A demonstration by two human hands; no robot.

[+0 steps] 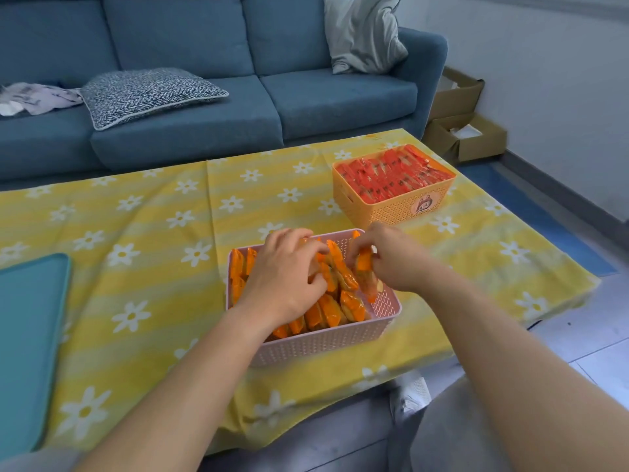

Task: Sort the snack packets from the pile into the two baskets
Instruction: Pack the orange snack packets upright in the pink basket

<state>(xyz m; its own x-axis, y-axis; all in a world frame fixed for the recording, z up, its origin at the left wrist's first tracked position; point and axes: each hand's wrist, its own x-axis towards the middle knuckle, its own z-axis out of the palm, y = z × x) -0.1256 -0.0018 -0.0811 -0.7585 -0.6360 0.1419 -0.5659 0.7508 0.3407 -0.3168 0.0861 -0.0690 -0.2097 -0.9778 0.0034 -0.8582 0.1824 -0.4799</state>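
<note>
**Left fingers** (315,248): curled down over the orange packets (352,304) in the pink basket (306,338), thumb on the near side of the same cluster. I cannot tell whether I grip them or only press them into line.

**Right fingers** (360,245): clamped on one orange packet (366,267), pinched at its top and held on end at the basket's right side.

**Hazards, my judgement:**
- My left hand (286,270) bears on a crowded row. Too much weight could crush the contents or tip neighbouring packets over.
- My right hand (391,258) works close to the right wall. A packet forced into a tight gap may spring up and slide over the rim onto the tablecloth (153,267).
- The orange basket (391,209), well apart to the far right, holds red packets (391,175). A careless reach there would mix the sorts.

**Position:** the held packet hangs below my right fingertips, its lower end among the others. The rest lie under and just beside my left fingers, inside the pink basket.
</note>
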